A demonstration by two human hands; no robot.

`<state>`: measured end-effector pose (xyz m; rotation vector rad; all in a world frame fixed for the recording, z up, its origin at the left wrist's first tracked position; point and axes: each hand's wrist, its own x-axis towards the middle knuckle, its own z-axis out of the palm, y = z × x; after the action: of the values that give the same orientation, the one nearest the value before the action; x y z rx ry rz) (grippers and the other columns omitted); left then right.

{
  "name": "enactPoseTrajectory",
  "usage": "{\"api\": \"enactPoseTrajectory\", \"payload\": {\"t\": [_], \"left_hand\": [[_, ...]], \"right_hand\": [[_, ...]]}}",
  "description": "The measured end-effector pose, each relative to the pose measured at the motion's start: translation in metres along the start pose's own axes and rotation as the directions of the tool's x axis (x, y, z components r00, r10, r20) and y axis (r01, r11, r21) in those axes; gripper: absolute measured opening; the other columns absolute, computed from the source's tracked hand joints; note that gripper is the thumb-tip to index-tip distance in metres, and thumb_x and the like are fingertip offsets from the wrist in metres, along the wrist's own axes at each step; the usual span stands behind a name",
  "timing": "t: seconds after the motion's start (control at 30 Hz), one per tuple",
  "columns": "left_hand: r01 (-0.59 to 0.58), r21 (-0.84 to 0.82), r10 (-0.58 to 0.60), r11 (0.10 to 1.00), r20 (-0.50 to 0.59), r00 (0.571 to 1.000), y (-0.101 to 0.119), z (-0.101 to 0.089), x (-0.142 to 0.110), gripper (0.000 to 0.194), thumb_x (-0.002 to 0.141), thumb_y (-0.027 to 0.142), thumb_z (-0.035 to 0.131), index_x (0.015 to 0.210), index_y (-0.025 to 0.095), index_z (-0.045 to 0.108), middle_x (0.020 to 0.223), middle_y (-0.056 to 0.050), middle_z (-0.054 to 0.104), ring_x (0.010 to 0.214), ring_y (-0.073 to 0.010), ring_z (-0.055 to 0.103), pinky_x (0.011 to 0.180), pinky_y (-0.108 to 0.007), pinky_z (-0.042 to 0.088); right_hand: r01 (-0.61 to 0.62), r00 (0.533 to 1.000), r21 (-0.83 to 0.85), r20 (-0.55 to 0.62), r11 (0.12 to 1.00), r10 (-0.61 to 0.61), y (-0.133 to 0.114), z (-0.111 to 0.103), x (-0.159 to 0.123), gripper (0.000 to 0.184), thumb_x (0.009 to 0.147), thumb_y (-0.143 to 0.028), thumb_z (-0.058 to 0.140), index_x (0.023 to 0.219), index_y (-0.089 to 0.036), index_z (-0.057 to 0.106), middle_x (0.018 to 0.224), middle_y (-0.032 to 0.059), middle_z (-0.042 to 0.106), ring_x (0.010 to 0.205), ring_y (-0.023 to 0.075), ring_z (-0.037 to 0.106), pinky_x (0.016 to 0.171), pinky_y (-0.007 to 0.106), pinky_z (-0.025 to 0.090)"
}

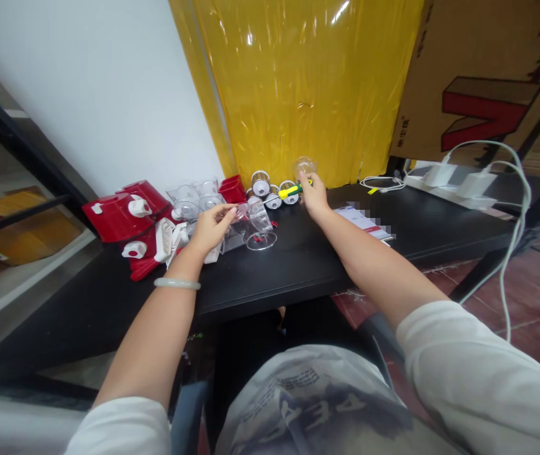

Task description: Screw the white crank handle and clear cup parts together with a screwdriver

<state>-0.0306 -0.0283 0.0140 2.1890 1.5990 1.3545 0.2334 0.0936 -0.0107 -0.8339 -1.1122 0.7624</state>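
My right hand (314, 193) is closed round a screwdriver (290, 191) with a yellow and green handle, its thin shaft pointing left toward my other hand. My left hand (211, 229) pinches a small clear plastic part (241, 212); its exact shape is hard to make out. Just in front of that hand stand clear plastic cups (261, 218), and a clear round rim (261, 241) surrounds small red bits on the table. Behind the screwdriver are several round metallic pieces with white centres (260, 184). A clear round plastic piece (304, 165) stands behind my right hand.
Red housings (118, 217) with white knobs and white parts (165, 239) are heaped at the left of the black table (298, 268). A phone (363, 221) lies beside my right forearm. Farther right are a power strip (463, 192) with chargers, hanging white cables (518, 246) and a cardboard box (421, 101).
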Motion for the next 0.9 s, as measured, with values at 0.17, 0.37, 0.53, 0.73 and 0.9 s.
{"api": "enactPoseTrajectory", "payload": {"t": [0.17, 0.37, 0.53, 0.73, 0.9], "left_hand": [[-0.01, -0.005, 0.01, 1.0, -0.008, 1.0, -0.004, 0.001, 0.001, 0.054, 0.088, 0.062, 0.058, 0.11, 0.016, 0.075, 0.104, -0.011, 0.079, 0.1, -0.0264, 0.072, 0.09, -0.036, 0.057], [-0.019, -0.016, 0.019, 1.0, -0.019, 1.0, -0.01, 0.003, 0.003, 0.053, 0.088, 0.061, 0.059, 0.11, 0.016, 0.076, 0.101, -0.01, 0.079, 0.096, -0.0258, 0.072, 0.089, -0.036, 0.057], [-0.028, -0.015, 0.028, 0.999, -0.018, 0.999, -0.009, 0.002, 0.003, 0.05, 0.089, 0.057, 0.059, 0.11, 0.016, 0.077, 0.103, -0.01, 0.079, 0.096, -0.0255, 0.073, 0.089, -0.036, 0.056], [-0.032, -0.018, 0.031, 0.999, -0.014, 0.999, -0.008, 0.002, 0.002, 0.052, 0.088, 0.06, 0.059, 0.11, 0.016, 0.076, 0.103, -0.01, 0.079, 0.097, -0.0258, 0.072, 0.089, -0.036, 0.056], [-0.021, -0.015, 0.021, 1.0, -0.022, 1.0, -0.007, 0.002, 0.002, 0.053, 0.088, 0.061, 0.059, 0.11, 0.016, 0.077, 0.1, -0.01, 0.079, 0.094, -0.0258, 0.072, 0.086, -0.036, 0.057]], "right_hand": [[-0.064, 0.997, 0.007, 0.036, 0.998, 0.064, -0.001, 0.0, 0.0, 0.037, 0.096, -0.054, 0.043, 0.091, -0.021, 0.059, 0.069, -0.0013, 0.054, 0.051, 0.0115, 0.054, 0.048, 0.023, 0.042], [-0.098, 0.994, -0.017, 0.04, 0.995, 0.099, -0.005, 0.002, 0.0, 0.025, 0.095, -0.035, 0.04, 0.093, -0.02, 0.059, 0.072, -0.0008, 0.057, 0.045, 0.0105, 0.053, 0.044, 0.024, 0.041], [-0.092, 0.994, -0.049, 0.046, 0.995, 0.095, -0.003, 0.002, 0.0, 0.028, 0.095, -0.049, 0.05, 0.095, -0.022, 0.057, 0.062, -0.0045, 0.053, 0.043, 0.0105, 0.051, 0.044, 0.023, 0.039], [0.011, 0.999, -0.13, 0.053, 0.991, -0.005, 0.004, -0.002, 0.002, 0.049, 0.089, -0.069, 0.053, 0.089, -0.021, 0.059, 0.055, -0.0056, 0.047, 0.041, 0.0109, 0.051, 0.047, 0.024, 0.042], [-0.041, 0.998, -0.053, 0.047, 0.998, 0.043, 0.004, -0.001, 0.003, 0.049, 0.095, -0.066, 0.039, 0.094, -0.022, 0.061, 0.068, -0.0013, 0.057, 0.047, 0.0119, 0.058, 0.048, 0.025, 0.046]]}}
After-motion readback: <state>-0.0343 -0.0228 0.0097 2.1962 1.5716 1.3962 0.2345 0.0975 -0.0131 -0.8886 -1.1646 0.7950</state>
